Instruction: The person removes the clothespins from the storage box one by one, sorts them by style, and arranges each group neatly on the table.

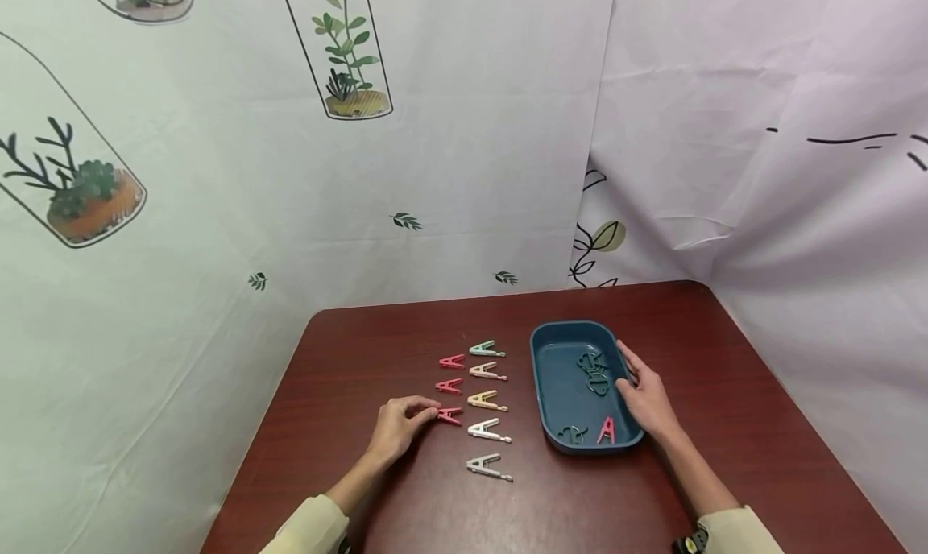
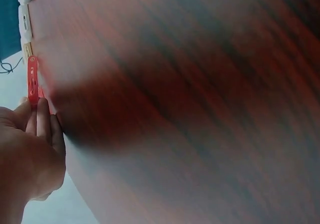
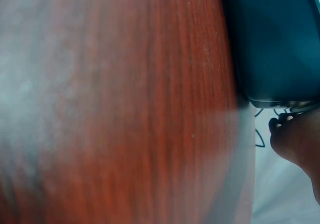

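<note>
The left hand [image 1: 397, 430] pinches a red clothespin [image 1: 449, 415] by its handle end, at the near end of a column of red pins. In the left wrist view, thumb and fingers of the left hand [image 2: 37, 149] meet on the red clothespin [image 2: 33, 78]. The right hand [image 1: 648, 401] grips the right wall of a blue tray [image 1: 540, 385], thumb at the rim. Inside the tray lie a red clothespin [image 1: 606, 430] and several dark green wire-like pieces [image 1: 596, 373]. From the right wrist, the right hand [image 3: 300, 139] touches the tray [image 3: 275, 43].
Between the left hand and the tray stands a column of pale clothespins: green [image 1: 486, 349], pink [image 1: 488, 370], yellow [image 1: 486, 400], white [image 1: 489, 431] and grey [image 1: 489, 467]. Two red pins [image 1: 452, 361] lie beyond the left hand. A printed curtain [image 1: 471, 175] hangs behind the table [image 1: 377, 336].
</note>
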`<state>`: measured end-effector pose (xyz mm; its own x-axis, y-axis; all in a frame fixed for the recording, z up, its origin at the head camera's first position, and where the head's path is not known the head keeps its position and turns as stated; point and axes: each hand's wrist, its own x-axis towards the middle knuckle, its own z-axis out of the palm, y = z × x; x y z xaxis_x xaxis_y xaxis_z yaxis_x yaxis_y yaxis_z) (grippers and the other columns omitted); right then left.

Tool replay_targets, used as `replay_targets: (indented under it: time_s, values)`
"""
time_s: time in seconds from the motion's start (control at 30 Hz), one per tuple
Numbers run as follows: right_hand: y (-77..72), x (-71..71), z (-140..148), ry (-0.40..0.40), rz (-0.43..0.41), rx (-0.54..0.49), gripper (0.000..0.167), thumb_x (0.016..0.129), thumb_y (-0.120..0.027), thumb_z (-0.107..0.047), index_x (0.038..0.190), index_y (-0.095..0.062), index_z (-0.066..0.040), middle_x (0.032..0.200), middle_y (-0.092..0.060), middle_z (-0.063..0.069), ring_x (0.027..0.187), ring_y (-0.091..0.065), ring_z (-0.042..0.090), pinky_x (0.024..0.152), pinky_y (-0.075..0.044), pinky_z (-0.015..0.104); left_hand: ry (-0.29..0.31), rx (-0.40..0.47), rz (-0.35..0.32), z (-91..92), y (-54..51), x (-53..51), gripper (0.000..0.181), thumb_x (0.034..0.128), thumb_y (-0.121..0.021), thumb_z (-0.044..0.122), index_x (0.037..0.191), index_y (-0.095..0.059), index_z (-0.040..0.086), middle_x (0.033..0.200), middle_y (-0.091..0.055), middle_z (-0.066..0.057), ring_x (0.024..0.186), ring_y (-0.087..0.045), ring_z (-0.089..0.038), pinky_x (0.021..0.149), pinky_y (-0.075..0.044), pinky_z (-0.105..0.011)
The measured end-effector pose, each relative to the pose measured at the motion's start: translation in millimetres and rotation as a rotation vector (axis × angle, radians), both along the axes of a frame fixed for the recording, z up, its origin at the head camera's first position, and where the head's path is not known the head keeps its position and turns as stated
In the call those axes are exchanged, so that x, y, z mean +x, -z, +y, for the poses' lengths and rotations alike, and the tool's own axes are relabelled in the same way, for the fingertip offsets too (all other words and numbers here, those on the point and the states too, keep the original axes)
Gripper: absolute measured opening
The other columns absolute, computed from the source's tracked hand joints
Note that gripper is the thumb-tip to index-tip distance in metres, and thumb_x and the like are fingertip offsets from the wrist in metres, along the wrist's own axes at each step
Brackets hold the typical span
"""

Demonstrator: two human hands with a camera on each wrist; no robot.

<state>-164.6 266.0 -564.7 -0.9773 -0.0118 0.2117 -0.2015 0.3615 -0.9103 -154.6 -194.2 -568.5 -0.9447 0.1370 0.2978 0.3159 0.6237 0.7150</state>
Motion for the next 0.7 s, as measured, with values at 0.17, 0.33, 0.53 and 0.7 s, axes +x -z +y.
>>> replay_targets:
  time_s: [0.17, 0.33, 0.53, 0.7]
  values:
    - [1.2, -2.1, 0.7, 0.007, -0.008, -0.01, 0.069, 0.101, -0.049, 0.015, 0.166, -0.027, 0.002, 0.165, -0.033, 0.031, 0.145, -0.041, 0.048, 0.08, -0.041, 0.01, -0.032, -0.051, 0.006, 0.7, 0.1, -0.3, 0.007, 0.0912, -0.085, 0.015, 0.096, -0.086, 0.02, 0.091, -0.08, 0.012, 0.086, -0.071, -0.005, 0.074, -0.055, -0.028]
    - [-2.9, 0.4, -0.8, 0.003, -0.017, -0.003, 0.07, 0.101, -0.049, 0.014, 0.166, -0.027, 0.001, 0.165, -0.033, 0.03, 0.146, -0.041, 0.047, 0.082, -0.041, 0.007, -0.05, -0.127, 0.044, 0.0, -0.3, 1.1, 0.006, 0.0921, -0.085, 0.019, 0.097, -0.085, 0.021, 0.092, -0.08, 0.012, 0.089, -0.074, -0.01, 0.077, -0.058, -0.037]
    - [-4.5, 2.2, -2.0, 0.007, -0.005, 0.008, 0.069, 0.101, -0.05, 0.011, 0.166, -0.029, 0.001, 0.165, -0.034, 0.03, 0.145, -0.041, 0.049, 0.08, -0.042, 0.01, -0.067, -0.148, 0.009, 0.5, -2.1, 2.1, 0.009, 0.0913, -0.085, 0.02, 0.1, -0.084, 0.023, 0.093, -0.079, 0.014, 0.093, -0.074, -0.009, 0.082, -0.058, -0.04]
    - [-2.5, 1.9, -2.5, 0.011, 0.001, 0.018, 0.069, 0.1, -0.049, 0.012, 0.166, -0.029, 0.001, 0.165, -0.035, 0.031, 0.145, -0.041, 0.05, 0.08, -0.042, 0.01, -0.057, -0.146, 0.002, 1.6, -1.4, 4.0, 0.014, 0.0888, -0.087, 0.016, 0.099, -0.083, 0.024, 0.091, -0.079, 0.015, 0.09, -0.074, -0.005, 0.08, -0.058, -0.038]
